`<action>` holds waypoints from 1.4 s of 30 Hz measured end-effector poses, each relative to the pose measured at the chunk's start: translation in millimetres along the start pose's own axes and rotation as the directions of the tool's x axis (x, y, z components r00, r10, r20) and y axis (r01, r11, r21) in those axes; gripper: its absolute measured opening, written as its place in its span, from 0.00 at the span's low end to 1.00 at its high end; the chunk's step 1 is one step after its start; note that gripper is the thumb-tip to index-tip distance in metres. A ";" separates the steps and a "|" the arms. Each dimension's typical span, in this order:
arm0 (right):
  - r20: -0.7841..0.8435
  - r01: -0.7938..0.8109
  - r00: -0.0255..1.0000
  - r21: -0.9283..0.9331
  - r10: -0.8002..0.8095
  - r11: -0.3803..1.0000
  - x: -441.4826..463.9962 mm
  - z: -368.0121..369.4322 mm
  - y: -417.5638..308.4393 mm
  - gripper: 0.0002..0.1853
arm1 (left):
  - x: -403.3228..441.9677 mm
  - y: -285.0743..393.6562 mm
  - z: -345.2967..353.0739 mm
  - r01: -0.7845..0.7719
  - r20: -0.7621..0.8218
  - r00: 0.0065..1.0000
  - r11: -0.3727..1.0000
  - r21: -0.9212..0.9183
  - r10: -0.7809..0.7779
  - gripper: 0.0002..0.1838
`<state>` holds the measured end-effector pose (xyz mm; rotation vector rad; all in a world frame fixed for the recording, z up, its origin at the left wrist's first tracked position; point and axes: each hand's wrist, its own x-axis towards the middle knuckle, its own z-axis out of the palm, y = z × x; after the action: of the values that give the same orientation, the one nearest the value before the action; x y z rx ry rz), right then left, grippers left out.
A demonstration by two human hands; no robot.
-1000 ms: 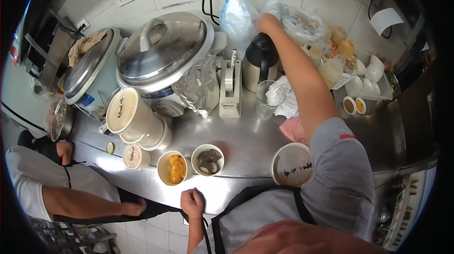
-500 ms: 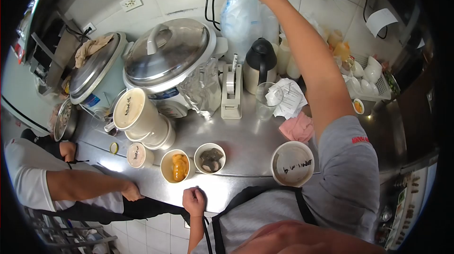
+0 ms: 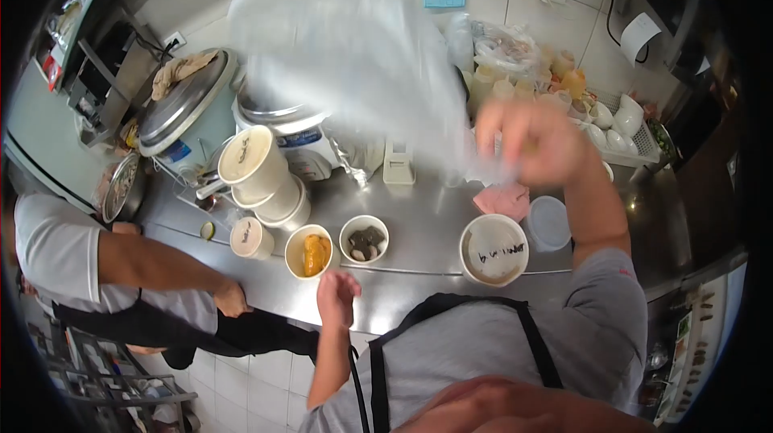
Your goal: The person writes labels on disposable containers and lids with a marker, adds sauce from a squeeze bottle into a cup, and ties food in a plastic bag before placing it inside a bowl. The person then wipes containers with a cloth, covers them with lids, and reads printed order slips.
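Observation:
My right hand [image 3: 531, 143], blurred, grips the lower corner of a clear plastic bag [image 3: 346, 38] that billows up and to the left. Curled loosely with nothing visible in it, my left hand [image 3: 336, 298] is at the counter's front edge. Just beyond it are a paper bowl of orange-yellow food [image 3: 316, 256] and a bowl of dark pieces [image 3: 364, 240]. Below my right hand lie a pink cloth [image 3: 502, 200], a lidded tub with handwriting [image 3: 493, 249] and a clear round plastic container or lid [image 3: 549, 223].
Stacked tubs [image 3: 254, 155] stand left of the bowls beside a small lidded tub [image 3: 252, 238]. The bag partly covers a large cooker [image 3: 294, 139]. A second cooker [image 3: 181, 107] stands farther left. Squeeze bottles and a basket [image 3: 648, 143] line the right. A co-worker's hand [image 3: 231, 299] is at left.
My right hand has come down from the wall, pulling the plastic bag away from the hanging bunch and spreading it across the view. My left hand has risen slightly and its fist has loosened.

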<state>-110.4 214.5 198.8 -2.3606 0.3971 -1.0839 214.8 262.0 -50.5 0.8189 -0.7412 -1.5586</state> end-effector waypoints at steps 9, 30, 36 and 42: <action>0.052 -0.259 0.932 -0.601 0.360 0.756 -116.0 94.0 -37.6 0.06 | 41.3 106.1 56.6 0.405 0.634 0.751 0.887 -0.221 -0.185 0.35; -0.579 -0.620 0.748 -0.432 0.326 0.655 -156.4 125.4 -57.2 0.27 | -80.8 33.9 66.1 0.091 0.180 0.869 0.507 0.857 -0.460 0.07; -0.398 -0.505 0.811 -0.106 0.429 0.856 -114.9 186.6 -61.4 0.21 | -62.8 14.9 107.0 -0.086 0.487 0.841 0.833 0.547 -0.233 0.06; -0.501 -0.457 0.610 0.410 0.614 0.789 -127.8 172.3 -51.5 0.10 | -66.2 28.3 118.2 -0.137 0.614 0.731 0.818 0.559 -0.297 0.08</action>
<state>-57.2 371.5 53.2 -1.4364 1.0736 -1.4546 137.8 325.9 45.0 0.6847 -1.8218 -1.7511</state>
